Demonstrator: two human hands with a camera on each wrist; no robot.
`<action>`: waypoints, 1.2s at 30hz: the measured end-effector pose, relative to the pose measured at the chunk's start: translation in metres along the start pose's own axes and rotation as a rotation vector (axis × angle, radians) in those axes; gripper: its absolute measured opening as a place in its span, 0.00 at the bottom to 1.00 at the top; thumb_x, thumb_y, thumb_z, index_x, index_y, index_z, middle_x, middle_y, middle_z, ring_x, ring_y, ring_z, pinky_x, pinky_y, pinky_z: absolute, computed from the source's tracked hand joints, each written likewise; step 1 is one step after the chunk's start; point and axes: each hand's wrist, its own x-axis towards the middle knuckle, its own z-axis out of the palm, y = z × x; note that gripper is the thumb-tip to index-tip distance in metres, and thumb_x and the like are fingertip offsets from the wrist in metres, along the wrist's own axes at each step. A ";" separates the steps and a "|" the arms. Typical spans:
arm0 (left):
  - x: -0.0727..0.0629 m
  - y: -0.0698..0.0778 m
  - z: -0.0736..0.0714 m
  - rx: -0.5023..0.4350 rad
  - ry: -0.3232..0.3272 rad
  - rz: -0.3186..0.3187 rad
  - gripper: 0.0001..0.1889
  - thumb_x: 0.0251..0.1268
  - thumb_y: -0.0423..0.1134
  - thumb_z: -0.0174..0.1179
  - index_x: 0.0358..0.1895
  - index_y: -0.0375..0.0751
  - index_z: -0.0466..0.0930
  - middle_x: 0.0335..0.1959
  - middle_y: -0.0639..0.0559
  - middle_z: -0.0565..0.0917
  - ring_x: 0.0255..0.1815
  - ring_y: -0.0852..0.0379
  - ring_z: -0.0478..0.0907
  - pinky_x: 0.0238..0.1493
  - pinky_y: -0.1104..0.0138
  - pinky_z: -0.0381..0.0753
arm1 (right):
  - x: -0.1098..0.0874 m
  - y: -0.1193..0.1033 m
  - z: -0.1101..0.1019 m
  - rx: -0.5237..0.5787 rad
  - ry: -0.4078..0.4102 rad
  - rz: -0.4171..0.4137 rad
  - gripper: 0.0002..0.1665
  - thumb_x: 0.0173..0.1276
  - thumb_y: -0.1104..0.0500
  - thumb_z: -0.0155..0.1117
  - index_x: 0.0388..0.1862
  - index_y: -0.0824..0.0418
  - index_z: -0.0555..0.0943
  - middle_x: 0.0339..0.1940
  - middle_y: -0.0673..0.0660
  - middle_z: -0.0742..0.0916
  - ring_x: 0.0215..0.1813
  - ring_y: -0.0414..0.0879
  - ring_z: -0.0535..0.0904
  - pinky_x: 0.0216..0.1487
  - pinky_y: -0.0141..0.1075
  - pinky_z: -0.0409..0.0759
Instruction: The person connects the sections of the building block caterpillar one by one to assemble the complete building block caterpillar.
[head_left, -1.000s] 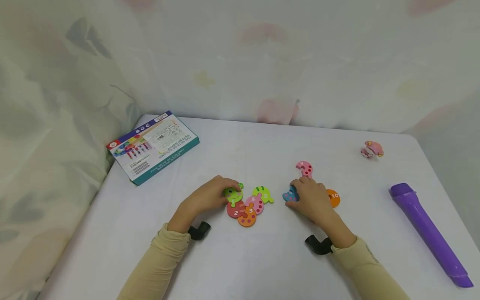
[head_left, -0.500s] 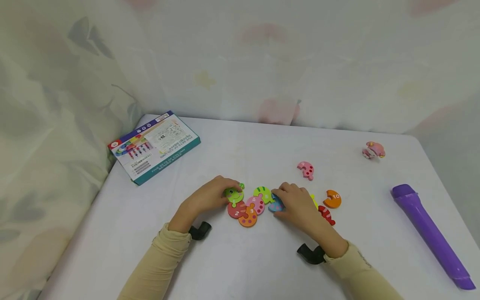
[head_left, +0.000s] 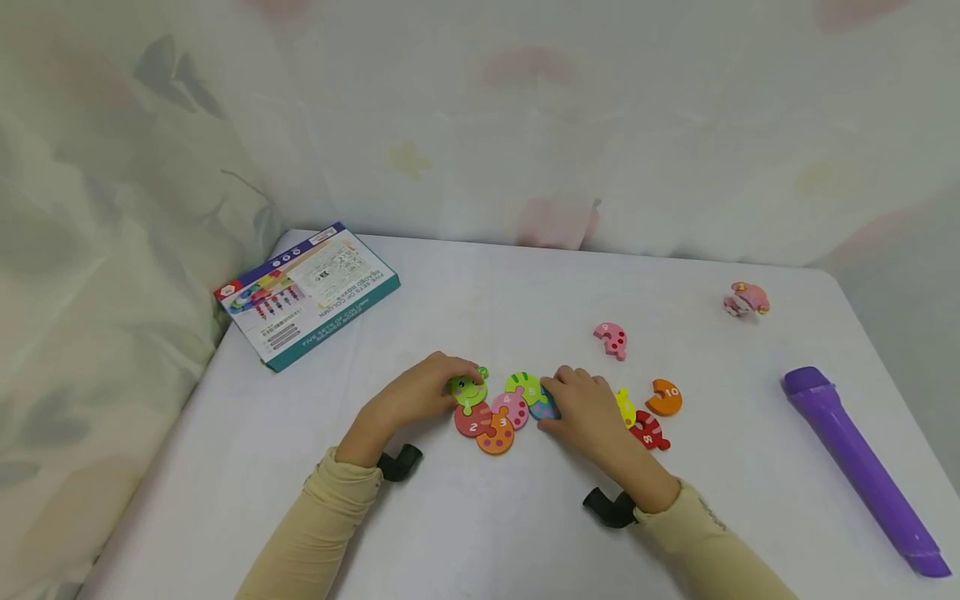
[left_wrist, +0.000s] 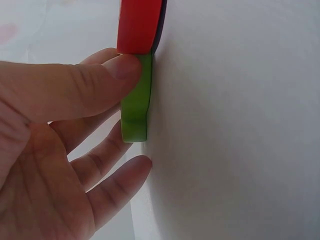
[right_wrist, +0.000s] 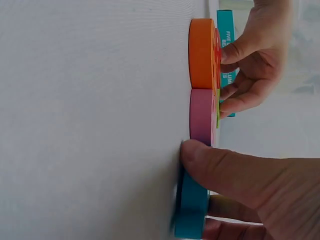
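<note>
In the head view my left hand (head_left: 416,392) grips the green caterpillar-face puzzle piece (head_left: 468,390), thumb on its edge in the left wrist view. Joined on from it are the red 2 piece (head_left: 471,421), the orange 3 piece (head_left: 495,435), the pink 4 piece (head_left: 512,409) and the green 5 piece (head_left: 522,385). My right hand (head_left: 592,417) pinches a blue puzzle piece (right_wrist: 192,205) against the end of this row, at the 5 piece. Its number is hidden by my fingers; whether it is fully seated I cannot tell.
Right of my right hand lie a yellow piece (head_left: 626,408), a red 8 piece (head_left: 650,431), an orange 10 piece (head_left: 664,398) and a pink 9 piece (head_left: 612,340). A box (head_left: 307,296) sits back left; a purple tube (head_left: 862,471) and small pink figure (head_left: 747,300) are at right.
My right hand has carried the blue piece leftward to the green 5 piece, uncovering the yellow and red pieces. My left hand stays on the caterpillar face.
</note>
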 end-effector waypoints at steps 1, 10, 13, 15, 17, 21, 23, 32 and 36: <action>0.000 0.000 0.000 -0.001 0.000 -0.002 0.17 0.55 0.29 0.62 0.48 0.51 0.80 0.51 0.59 0.79 0.50 0.59 0.70 0.62 0.60 0.63 | 0.000 0.001 0.001 0.001 -0.009 0.002 0.38 0.48 0.44 0.73 0.56 0.61 0.77 0.43 0.56 0.79 0.42 0.48 0.71 0.46 0.44 0.71; -0.001 -0.001 0.001 -0.007 0.004 -0.022 0.17 0.55 0.30 0.62 0.48 0.51 0.80 0.52 0.59 0.78 0.50 0.59 0.69 0.53 0.63 0.71 | -0.012 0.021 -0.004 0.003 0.001 0.011 0.46 0.46 0.42 0.74 0.63 0.59 0.71 0.51 0.59 0.78 0.50 0.54 0.72 0.48 0.49 0.72; -0.001 -0.002 0.001 -0.001 -0.001 -0.039 0.18 0.55 0.30 0.62 0.49 0.52 0.79 0.52 0.59 0.78 0.49 0.60 0.69 0.52 0.64 0.72 | -0.023 0.037 -0.009 0.000 0.050 0.052 0.45 0.45 0.43 0.75 0.61 0.61 0.72 0.51 0.61 0.78 0.50 0.57 0.72 0.46 0.51 0.72; 0.000 -0.002 0.001 0.005 -0.005 -0.047 0.18 0.55 0.31 0.62 0.49 0.53 0.79 0.52 0.60 0.78 0.49 0.60 0.68 0.52 0.65 0.72 | -0.032 0.048 -0.012 0.005 0.066 0.080 0.43 0.44 0.44 0.75 0.58 0.61 0.73 0.49 0.62 0.78 0.49 0.58 0.72 0.47 0.54 0.70; 0.001 -0.002 0.001 0.008 -0.011 -0.054 0.18 0.55 0.31 0.62 0.49 0.54 0.79 0.52 0.60 0.77 0.49 0.60 0.68 0.52 0.65 0.72 | -0.039 0.058 -0.014 0.004 0.072 0.087 0.42 0.43 0.45 0.76 0.56 0.60 0.74 0.48 0.62 0.79 0.48 0.58 0.73 0.45 0.55 0.71; 0.001 -0.002 0.002 0.015 -0.007 -0.044 0.18 0.55 0.31 0.63 0.49 0.53 0.79 0.52 0.59 0.78 0.50 0.59 0.68 0.53 0.64 0.72 | -0.048 0.068 -0.014 -0.005 0.063 0.096 0.39 0.43 0.46 0.77 0.53 0.60 0.76 0.45 0.60 0.79 0.46 0.56 0.73 0.42 0.55 0.72; 0.001 -0.002 0.002 0.015 -0.004 -0.036 0.18 0.56 0.31 0.62 0.49 0.53 0.79 0.52 0.59 0.77 0.50 0.59 0.69 0.54 0.63 0.71 | -0.049 0.068 -0.014 -0.011 0.058 0.097 0.37 0.44 0.47 0.76 0.53 0.60 0.77 0.44 0.60 0.79 0.45 0.55 0.73 0.41 0.54 0.72; 0.001 -0.002 0.002 0.012 -0.002 -0.029 0.18 0.55 0.31 0.63 0.49 0.53 0.79 0.54 0.59 0.77 0.52 0.58 0.69 0.54 0.63 0.72 | -0.045 0.055 -0.014 -0.002 0.075 0.050 0.30 0.46 0.51 0.75 0.50 0.58 0.79 0.38 0.55 0.82 0.40 0.51 0.74 0.41 0.47 0.71; 0.001 -0.002 0.002 0.009 -0.001 -0.034 0.18 0.55 0.31 0.63 0.49 0.53 0.80 0.53 0.59 0.77 0.52 0.58 0.69 0.54 0.63 0.71 | -0.039 0.042 -0.011 -0.026 0.052 0.019 0.31 0.46 0.48 0.75 0.51 0.56 0.80 0.39 0.54 0.82 0.41 0.51 0.74 0.41 0.46 0.71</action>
